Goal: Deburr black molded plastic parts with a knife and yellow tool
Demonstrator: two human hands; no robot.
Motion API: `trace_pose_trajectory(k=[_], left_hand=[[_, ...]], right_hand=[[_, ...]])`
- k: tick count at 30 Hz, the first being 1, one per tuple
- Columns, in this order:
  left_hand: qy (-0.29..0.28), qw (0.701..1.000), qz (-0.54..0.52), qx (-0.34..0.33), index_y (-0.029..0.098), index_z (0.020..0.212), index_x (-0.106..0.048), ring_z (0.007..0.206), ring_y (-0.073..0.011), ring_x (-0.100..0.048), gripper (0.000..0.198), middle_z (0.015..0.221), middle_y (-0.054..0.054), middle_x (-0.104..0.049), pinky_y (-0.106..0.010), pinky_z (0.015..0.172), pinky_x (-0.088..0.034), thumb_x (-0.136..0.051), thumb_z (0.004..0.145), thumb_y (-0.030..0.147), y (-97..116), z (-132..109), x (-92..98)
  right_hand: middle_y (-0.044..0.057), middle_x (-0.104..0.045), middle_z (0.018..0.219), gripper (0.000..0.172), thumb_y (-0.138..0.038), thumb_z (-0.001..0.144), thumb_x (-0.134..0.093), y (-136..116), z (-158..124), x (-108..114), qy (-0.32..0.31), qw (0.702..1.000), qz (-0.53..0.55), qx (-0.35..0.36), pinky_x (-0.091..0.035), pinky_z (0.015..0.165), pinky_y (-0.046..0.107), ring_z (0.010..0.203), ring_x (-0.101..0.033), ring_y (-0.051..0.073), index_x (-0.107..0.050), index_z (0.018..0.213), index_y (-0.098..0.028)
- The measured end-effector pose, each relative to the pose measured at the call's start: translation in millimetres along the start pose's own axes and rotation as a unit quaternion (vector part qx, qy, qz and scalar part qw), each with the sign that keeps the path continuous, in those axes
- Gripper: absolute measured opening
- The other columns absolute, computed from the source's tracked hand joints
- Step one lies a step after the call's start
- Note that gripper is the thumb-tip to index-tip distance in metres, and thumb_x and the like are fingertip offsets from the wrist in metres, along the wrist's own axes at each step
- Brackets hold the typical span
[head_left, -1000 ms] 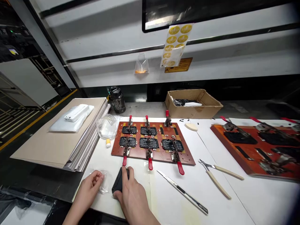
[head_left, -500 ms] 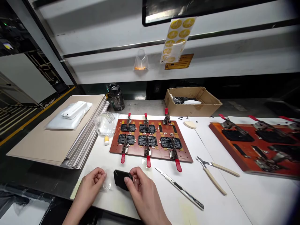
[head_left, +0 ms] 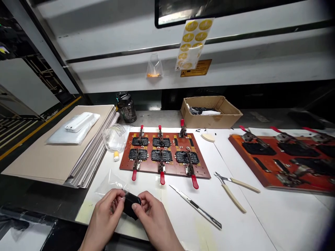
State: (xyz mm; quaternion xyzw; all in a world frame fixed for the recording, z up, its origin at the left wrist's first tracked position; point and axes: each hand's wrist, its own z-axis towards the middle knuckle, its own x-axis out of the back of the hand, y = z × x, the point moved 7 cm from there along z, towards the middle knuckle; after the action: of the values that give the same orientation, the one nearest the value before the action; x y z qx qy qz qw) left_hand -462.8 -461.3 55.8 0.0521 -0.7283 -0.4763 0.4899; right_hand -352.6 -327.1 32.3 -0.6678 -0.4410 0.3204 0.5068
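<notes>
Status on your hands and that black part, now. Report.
Left hand and right hand both pinching black part. Clear plastic film against left hand. Craft knife off to the right, not touching.

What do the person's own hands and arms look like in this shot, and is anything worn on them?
The left hand and right hand are bare, with no gloves, rings or watch visible. The forearms are bare too, down to the picture's lower edge, with no sleeve in view.
</notes>
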Motion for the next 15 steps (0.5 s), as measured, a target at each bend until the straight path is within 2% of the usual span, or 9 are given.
trace_pose_trajectory(k=[4, 6, 8, 10, 12, 13, 15], left_hand=[[-0.02, 0.999, -0.009, -0.033, 0.024, 0.098, -0.063, 0.073, -0.0178, -0.06, 0.02, 0.085, -0.003, -0.064, -0.023, 0.062, -0.046, -0.052, 0.097, 0.041, 15, -6, -9.1], [-0.032, 0.999, -0.022, -0.033, 0.024, 0.096, -0.064, 0.071, -0.0178, -0.059, 0.02, 0.082, -0.003, -0.064, -0.023, 0.06, -0.046, -0.053, 0.096, 0.041, 21, -10, -13.8], [-0.042, 0.998, -0.045, -0.024, 0.025, 0.094, -0.065, 0.07, -0.0179, -0.059, 0.022, 0.081, -0.003, -0.065, -0.023, 0.061, -0.047, -0.053, 0.096, 0.043, 25, -14, -18.3], [-0.043, 0.996, -0.078, -0.02, 0.025, 0.093, -0.066, 0.074, -0.0186, -0.061, 0.023, 0.083, -0.003, -0.066, -0.024, 0.066, -0.048, -0.052, 0.096, 0.043, 30, -18, -21.1], [-0.045, 0.993, -0.103, -0.028, 0.025, 0.093, -0.066, 0.078, -0.0194, -0.062, 0.024, 0.086, -0.004, -0.067, -0.025, 0.07, -0.049, -0.05, 0.097, 0.043, 35, -19, -21.8], [-0.051, 0.992, -0.109, -0.035, 0.025, 0.093, -0.066, 0.079, -0.0195, -0.062, 0.024, 0.087, -0.004, -0.066, -0.025, 0.071, -0.049, -0.049, 0.098, 0.042, 38, -20, -21.9], [-0.076, 0.989, -0.116, -0.051, 0.025, 0.094, -0.066, 0.08, -0.0194, -0.062, 0.024, 0.087, -0.005, -0.065, -0.025, 0.073, -0.049, -0.048, 0.099, 0.04, 43, -19, -22.7]], right_hand=[[-0.003, -0.055, 0.075, 0.03, -0.043, 0.083, -0.072, 15, 4, -8, -0.068, 0.98, 0.182, -0.037, -0.048, 0.062, 0.024, 0.068, -0.053, 0.013, -0.059, 0.093, -0.017], [-0.002, -0.056, 0.075, 0.035, -0.044, 0.078, -0.077, 19, 3, -11, -0.084, 0.97, 0.224, -0.045, -0.049, 0.063, 0.025, 0.066, -0.054, 0.012, -0.058, 0.092, -0.017], [-0.003, -0.055, 0.074, 0.032, -0.04, 0.079, -0.077, 19, -1, -13, -0.094, 0.968, 0.231, -0.039, -0.048, 0.064, 0.025, 0.064, -0.055, 0.012, -0.057, 0.091, -0.018], [-0.004, -0.054, 0.073, 0.022, -0.033, 0.082, -0.071, 16, -6, -11, -0.084, 0.981, 0.173, -0.017, -0.046, 0.065, 0.024, 0.065, -0.055, 0.012, -0.055, 0.089, -0.019], [-0.004, -0.054, 0.075, 0.015, -0.025, 0.082, -0.066, 11, -10, -2, -0.029, 0.998, 0.046, 0.014, -0.043, 0.065, 0.023, 0.069, -0.054, 0.013, -0.053, 0.087, -0.021], [-0.003, -0.056, 0.08, 0.017, -0.021, 0.08, -0.066, 7, -12, 4, 0.01, 0.999, -0.021, 0.028, -0.043, 0.066, 0.023, 0.072, -0.054, 0.014, -0.053, 0.09, -0.022], [-0.001, -0.059, 0.091, 0.037, -0.015, 0.074, -0.067, -1, -16, 14, 0.06, 0.991, -0.105, 0.05, -0.044, 0.07, 0.024, 0.078, -0.055, 0.016, -0.055, 0.108, -0.024]])
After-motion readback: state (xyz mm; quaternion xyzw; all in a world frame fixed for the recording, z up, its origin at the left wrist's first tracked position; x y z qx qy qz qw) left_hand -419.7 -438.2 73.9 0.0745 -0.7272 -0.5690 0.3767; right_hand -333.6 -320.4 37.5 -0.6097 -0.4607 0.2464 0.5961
